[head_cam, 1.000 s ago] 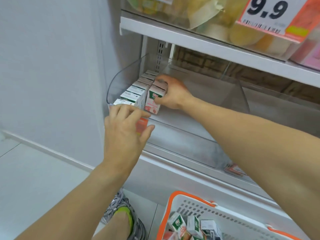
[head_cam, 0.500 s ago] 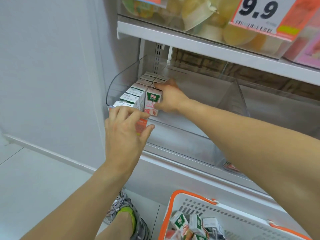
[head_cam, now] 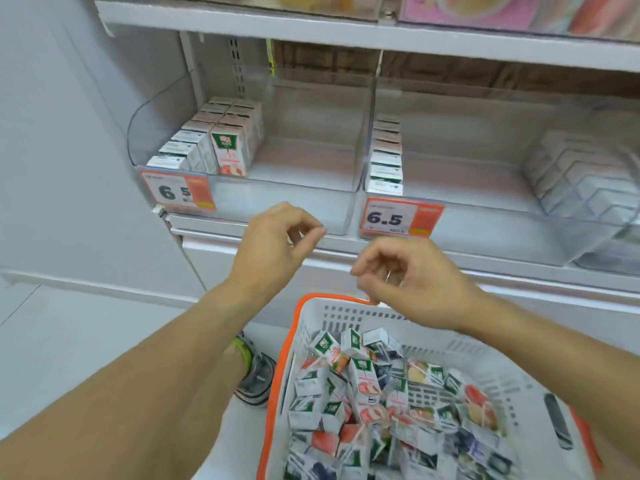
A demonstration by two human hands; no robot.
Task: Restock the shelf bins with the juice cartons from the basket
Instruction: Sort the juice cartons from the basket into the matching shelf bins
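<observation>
Both hands hang in mid-air between the shelf and the basket, and neither holds anything. The left hand [head_cam: 273, 244] has its fingers loosely curled, thumb and forefinger tips close together but pinching nothing. The right hand [head_cam: 412, 278] is likewise loosely curled and empty, with a ring on one finger.

The loose juice cartons [head_cam: 374, 403] lie heaped in the white basket [head_cam: 485, 355] with an orange rim, at about 6 o'clock from the right hand and 5 o'clock from the left, well apart from both. They are small cartons jumbled at all angles, some green-topped with red fruit on the face.

At 11 o'clock from the left hand stands the clear left bin [head_cam: 311, 161], where two rows of shelved cartons [head_cam: 214, 140] sit against its left wall; the front one of the right row shows a green and pink face. The rest of that bin's floor is bare. At 12 o'clock from the right hand, the middle bin [head_cam: 467, 168] holds a single row of cartons [head_cam: 386, 157] along its left wall. A price tag [head_cam: 398, 218] reading 6.5 hangs on its front, and another tag [head_cam: 178, 192] on the left bin.

The shelving is white, with a pale wall at 9 o'clock and a light floor below. A grey sneaker [head_cam: 254, 375] with a yellow-green collar rests on the floor just beside the basket's left rim.
</observation>
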